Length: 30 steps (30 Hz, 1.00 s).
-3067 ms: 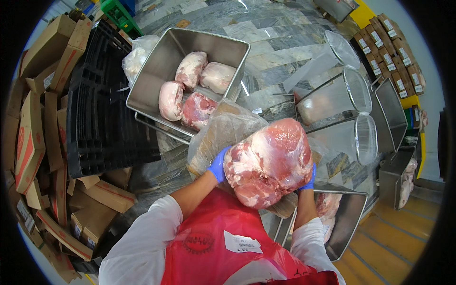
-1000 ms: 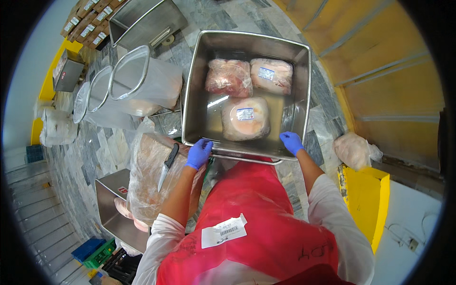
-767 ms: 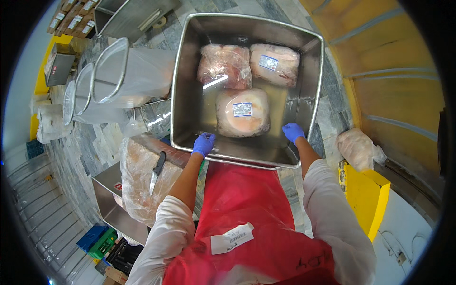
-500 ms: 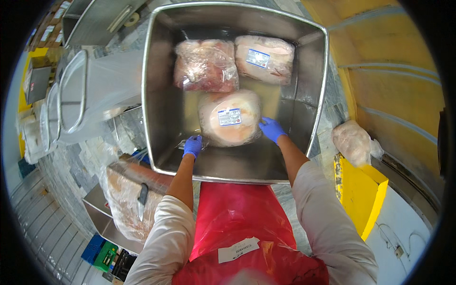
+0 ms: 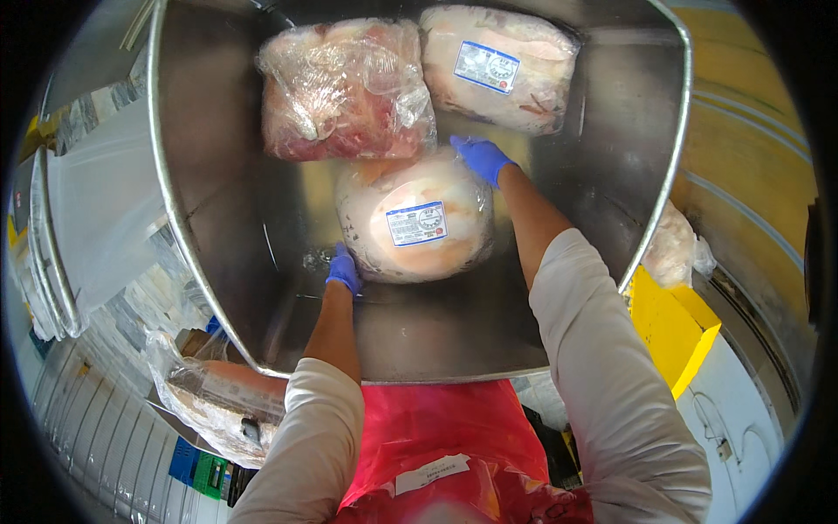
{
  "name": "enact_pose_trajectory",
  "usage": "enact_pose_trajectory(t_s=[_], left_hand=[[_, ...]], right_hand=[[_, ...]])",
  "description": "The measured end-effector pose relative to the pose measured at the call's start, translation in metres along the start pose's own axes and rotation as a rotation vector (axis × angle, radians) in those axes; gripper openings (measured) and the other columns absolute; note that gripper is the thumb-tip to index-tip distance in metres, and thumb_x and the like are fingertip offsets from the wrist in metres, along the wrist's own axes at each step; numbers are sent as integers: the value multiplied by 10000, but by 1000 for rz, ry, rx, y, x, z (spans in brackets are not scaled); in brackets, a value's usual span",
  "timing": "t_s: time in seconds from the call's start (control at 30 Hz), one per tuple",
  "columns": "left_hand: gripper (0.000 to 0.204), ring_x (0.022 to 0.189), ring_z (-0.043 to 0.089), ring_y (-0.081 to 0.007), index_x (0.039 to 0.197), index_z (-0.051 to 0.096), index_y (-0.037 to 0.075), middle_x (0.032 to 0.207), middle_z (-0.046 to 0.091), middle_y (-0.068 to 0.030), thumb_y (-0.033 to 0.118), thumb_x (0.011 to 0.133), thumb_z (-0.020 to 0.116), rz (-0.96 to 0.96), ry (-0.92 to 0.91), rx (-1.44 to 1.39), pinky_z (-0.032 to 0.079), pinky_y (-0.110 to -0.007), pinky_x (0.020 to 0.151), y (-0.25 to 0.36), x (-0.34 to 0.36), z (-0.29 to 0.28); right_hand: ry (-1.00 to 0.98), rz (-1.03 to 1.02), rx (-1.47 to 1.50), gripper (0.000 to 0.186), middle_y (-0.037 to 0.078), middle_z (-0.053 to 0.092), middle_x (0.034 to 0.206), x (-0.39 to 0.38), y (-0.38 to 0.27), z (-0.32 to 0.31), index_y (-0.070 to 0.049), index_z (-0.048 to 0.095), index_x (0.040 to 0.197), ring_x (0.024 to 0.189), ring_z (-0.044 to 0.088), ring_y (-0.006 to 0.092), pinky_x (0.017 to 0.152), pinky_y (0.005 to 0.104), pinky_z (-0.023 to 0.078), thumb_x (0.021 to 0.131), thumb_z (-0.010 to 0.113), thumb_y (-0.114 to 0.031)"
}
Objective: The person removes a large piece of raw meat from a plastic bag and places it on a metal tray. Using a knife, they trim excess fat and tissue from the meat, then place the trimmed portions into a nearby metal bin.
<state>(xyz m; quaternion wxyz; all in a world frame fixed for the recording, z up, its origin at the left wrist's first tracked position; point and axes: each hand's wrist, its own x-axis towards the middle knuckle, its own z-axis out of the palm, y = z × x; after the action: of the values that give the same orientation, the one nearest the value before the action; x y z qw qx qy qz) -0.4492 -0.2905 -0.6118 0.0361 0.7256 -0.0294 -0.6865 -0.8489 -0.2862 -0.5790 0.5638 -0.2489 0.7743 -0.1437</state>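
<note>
- Reaching into a steel bin [image 5: 454, 348], left hand [image 5: 344, 270] and right hand [image 5: 484, 162] flank the wrapped meat [image 5: 415, 220] closest to its near edge.
- Grip: cannot tell; fingers seem partly hidden.

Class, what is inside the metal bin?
Three plastic-wrapped meat pieces, with the left hand and right hand at the nearest piece. The bin floor beneath the meat is covered.

The right hand [image 5: 485, 161] extends farther forward than the left hand [image 5: 344, 270].

Meat-processing room, steel bin [image 5: 445, 345] holding 3 plastic-wrapped meat pieces [image 5: 349, 96], red apron [image 5: 436, 419], grey tiled floor [image 5: 131, 301]
</note>
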Motion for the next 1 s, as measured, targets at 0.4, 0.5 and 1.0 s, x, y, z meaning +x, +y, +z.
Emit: enact_pose_trajectory(t_s=[0.4,0.5,1.0], left_hand=[[574,1029,682,-283,1243,638,80,1206,691,-120,498,1031,307,-89,-86,-29,528,-475,939,9,38,-10],[558,1053,666,-282,1253,625,64,1226,677,-125,473,1036,315,-65,-166,86,532,-469,923,18,33,-15],[468,1270,537,-242,1457,435,33,1419,554,-118,304,1088,332,213,-686,61,428,-386,1097,20,-54,-28]], right_hand=[[-158,105,209,512,96,669,1224,33,45,1,-68,637,1309,1060,629,175,933,342,498,981,550,-451],[-217,258,499,437,77,686,1153,14,48,-8,-86,670,1236,1000,641,167,898,341,513,979,555,-421],[54,-76,957,239,67,665,1021,-129,65,4,-52,656,1050,950,607,155,881,338,492,955,579,-257]])
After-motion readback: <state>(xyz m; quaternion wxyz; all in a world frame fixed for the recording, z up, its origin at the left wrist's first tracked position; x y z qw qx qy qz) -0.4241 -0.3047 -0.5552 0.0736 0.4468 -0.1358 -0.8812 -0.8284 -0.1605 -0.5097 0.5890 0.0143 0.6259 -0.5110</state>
